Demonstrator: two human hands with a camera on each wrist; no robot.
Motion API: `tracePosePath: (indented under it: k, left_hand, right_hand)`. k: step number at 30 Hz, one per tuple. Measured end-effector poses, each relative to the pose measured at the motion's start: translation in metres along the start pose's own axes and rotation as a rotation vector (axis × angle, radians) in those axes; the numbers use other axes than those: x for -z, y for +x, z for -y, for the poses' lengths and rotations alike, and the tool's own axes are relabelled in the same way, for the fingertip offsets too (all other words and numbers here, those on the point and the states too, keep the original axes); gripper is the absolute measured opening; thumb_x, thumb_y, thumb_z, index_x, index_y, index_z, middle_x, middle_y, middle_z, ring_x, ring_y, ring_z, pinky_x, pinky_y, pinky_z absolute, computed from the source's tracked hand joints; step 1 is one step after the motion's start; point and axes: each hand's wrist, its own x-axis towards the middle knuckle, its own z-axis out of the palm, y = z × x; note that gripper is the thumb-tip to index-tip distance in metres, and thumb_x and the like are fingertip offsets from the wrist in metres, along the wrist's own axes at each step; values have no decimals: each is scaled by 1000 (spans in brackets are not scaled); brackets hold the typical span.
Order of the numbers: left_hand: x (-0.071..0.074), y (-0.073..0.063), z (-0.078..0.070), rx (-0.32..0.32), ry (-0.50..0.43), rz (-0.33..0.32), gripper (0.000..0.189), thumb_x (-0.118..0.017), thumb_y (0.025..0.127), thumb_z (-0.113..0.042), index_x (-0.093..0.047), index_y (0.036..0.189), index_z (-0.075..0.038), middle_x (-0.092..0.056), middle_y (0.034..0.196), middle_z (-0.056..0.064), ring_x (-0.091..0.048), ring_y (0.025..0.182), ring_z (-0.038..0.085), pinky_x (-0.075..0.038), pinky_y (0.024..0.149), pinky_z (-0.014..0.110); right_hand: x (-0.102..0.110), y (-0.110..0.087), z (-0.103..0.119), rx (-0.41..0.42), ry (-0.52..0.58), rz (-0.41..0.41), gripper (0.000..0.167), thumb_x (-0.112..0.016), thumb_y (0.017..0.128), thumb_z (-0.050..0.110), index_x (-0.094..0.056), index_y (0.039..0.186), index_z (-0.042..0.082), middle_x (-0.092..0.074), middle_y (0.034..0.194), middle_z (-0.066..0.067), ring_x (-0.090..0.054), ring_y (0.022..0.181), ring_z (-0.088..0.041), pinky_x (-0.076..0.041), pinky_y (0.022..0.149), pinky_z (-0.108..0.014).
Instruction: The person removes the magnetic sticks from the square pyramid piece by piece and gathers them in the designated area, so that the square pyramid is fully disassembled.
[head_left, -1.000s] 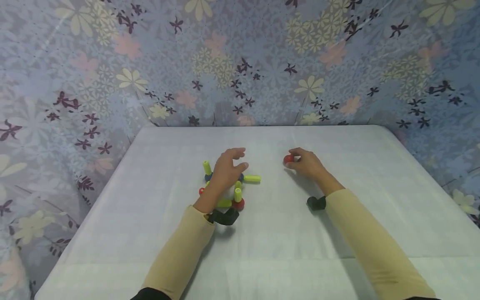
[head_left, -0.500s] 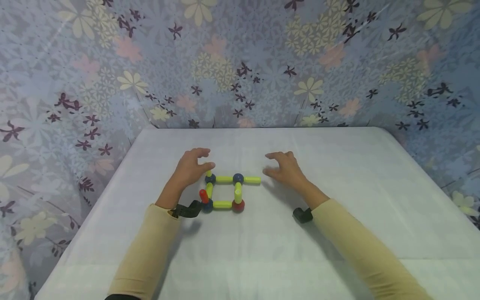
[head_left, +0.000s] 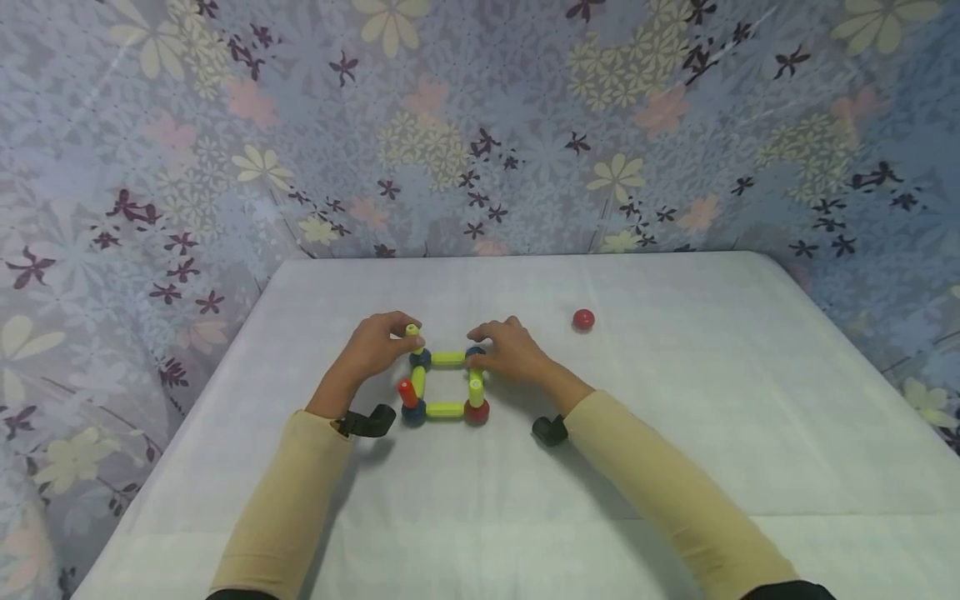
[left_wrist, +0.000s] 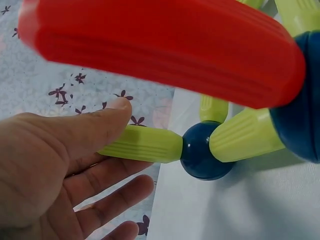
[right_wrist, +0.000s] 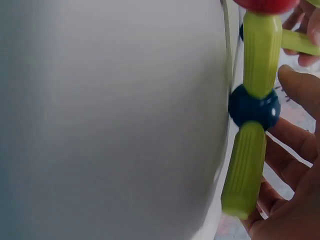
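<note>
On the left side of the white table (head_left: 480,500), one tan sleeve (head_left: 277,508) reaches forward, with one black wrist piece (head_left: 371,422) at its cuff. The left hand (head_left: 372,343) has its grip clamped on one yellow-green rod (left_wrist: 147,144), pinched by thumb and forefinger, the other fingers loose below. That rod stands on the back-left blue ball (head_left: 421,360) of a square frame (head_left: 446,410), which lies on the table a little left of the middle, between the hands. Four balls form the frame's corners, three blue and one red; four yellow-green rods form its sides. At the front left, one red rod (head_left: 407,392) stands on the front-left blue ball (head_left: 414,414). At the front right, one upright rod (head_left: 476,393), yellow-green, stands on the red corner ball (head_left: 476,413). From the back-right blue ball (right_wrist: 255,107) one outward rod (right_wrist: 244,172), yellow-green, points away, covered by a hand in the head view. The right hand (head_left: 515,350) is at this corner, its grip apart, thumb and fingers spread about the ball; I cannot tell whether a fingertip touches it. Next come a second black piece (head_left: 550,431), one loose red ball (head_left: 583,320) farther back, and a second tan sleeve (head_left: 667,492).
</note>
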Motion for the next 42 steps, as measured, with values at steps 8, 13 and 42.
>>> tracePosePath:
  k: [8,13,42]
  left_hand:
    - [-3,1,-3,27,-6,-17,35,-61,90,-28,-61,123,-14,-64,118,12,-54,117,30,-43,98,49]
    - [-11,1,-8,7,-19,-28,33,-62,90,-27,-62,120,-14,-66,114,10,-55,115,29,-43,97,48]
    - [-70,17,-83,-144,72,3,28,-65,88,-31,-65,114,-21,-67,110,2,-58,105,21,-46,87,38]
  right_hand:
    - [-7,8,10,18,-82,50,34,-67,86,32,-67,116,17,-67,116,1,-48,101,-21,-39,89,-38]
    - [-6,1,4,-20,-94,56,30,-67,86,31,-68,113,19,-67,113,2,-47,100,-20,-40,86,-36]
    - [40,-62,-61,-118,-55,47,30,-70,84,23,-68,112,13,-66,117,-7,-48,110,-28,-42,93,-46]
